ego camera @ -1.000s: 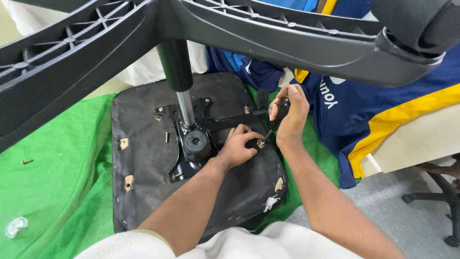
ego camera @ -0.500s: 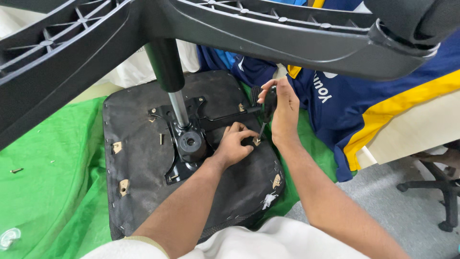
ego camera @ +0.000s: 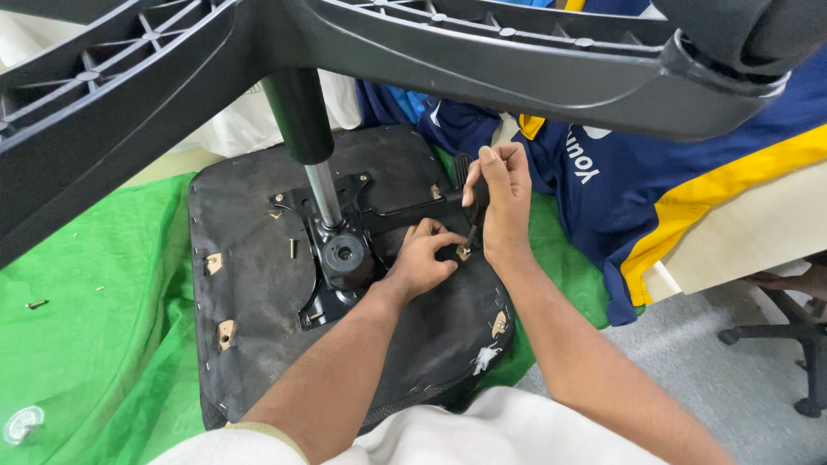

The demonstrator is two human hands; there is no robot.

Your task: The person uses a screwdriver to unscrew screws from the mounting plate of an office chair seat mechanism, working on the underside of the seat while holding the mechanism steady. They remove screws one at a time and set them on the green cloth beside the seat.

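**Screwdriver upright over the seat's right edge**

On the green cloth [ego camera: 103,344] lies the upturned seat [ego camera: 258,284]. The left hand [ego camera: 426,258] pinches a small fitting [ego camera: 463,253] near the seat's right edge. Directly above it, the right hand [ego camera: 504,202] is clenched round a screwdriver [ego camera: 472,194], shaft near-vertical, tip pointing down at the fitting.

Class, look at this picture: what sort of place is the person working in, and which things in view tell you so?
Probably an office or workroom floor used for chair repair. An upturned office chair seat lies on a green cloth, another chair's wheeled base stands on grey carpet, and the right hand holds a screwdriver.
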